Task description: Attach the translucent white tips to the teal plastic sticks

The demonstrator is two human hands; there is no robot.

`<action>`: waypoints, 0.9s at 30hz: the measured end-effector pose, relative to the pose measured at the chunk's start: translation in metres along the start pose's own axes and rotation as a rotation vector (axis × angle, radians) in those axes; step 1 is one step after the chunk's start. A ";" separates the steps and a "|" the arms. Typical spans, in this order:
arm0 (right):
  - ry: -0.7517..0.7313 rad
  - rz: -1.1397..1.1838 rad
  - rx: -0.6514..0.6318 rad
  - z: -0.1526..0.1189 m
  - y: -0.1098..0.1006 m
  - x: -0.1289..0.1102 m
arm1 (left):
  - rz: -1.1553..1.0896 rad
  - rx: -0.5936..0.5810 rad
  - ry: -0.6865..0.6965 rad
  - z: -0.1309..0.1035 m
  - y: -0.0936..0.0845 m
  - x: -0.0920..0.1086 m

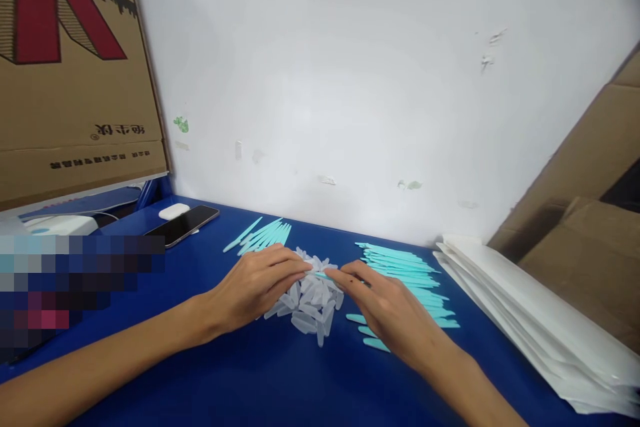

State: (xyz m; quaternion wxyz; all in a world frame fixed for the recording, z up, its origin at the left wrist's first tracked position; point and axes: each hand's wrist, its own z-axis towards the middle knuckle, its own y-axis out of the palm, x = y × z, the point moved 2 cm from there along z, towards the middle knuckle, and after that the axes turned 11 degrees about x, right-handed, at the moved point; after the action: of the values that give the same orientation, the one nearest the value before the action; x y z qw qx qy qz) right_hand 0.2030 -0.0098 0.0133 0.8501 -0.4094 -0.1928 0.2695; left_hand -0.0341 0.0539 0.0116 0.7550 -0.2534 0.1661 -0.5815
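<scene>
Blue surface, far edge along white wall, roomiest at near side; left hand and right hand pinch a slim turquoise plastic stick.

Now I'm holding a slim turquoise piece, roughly level, over the jumbled heap of frosted pieces; turquoise sticks lie stacked right of the heap, a smaller bunch beyond its left.

A makeshift workshop corner: a blue counter carrying piles of small parts, printed cardboard left of it, a scuffed wall behind it.
</scene>
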 end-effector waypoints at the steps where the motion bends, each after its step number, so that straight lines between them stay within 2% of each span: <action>1: 0.004 0.011 0.005 0.000 0.000 -0.001 | -0.007 0.004 0.003 0.000 0.000 0.001; 7: 0.033 0.095 0.013 0.004 0.001 -0.016 | -0.071 -0.019 0.012 -0.003 0.005 0.010; 12: 0.043 0.089 0.049 0.007 0.000 -0.025 | 0.023 -0.081 0.026 -0.005 0.005 0.013; 19: 0.016 -0.057 0.140 0.008 -0.005 -0.009 | 0.034 0.011 0.018 -0.003 0.003 0.004; 23: 0.005 0.005 0.175 0.006 -0.004 -0.002 | -0.067 -0.002 -0.024 -0.007 0.006 0.000; 27: 0.000 0.082 0.210 0.004 -0.001 -0.005 | -0.100 -0.022 -0.051 -0.011 0.009 0.001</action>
State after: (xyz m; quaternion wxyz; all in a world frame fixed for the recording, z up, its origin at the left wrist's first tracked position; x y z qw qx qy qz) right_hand 0.1976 -0.0112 0.0160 0.8766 -0.3253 -0.1468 0.3228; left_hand -0.0326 0.0529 -0.0024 0.7263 -0.2842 0.1405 -0.6100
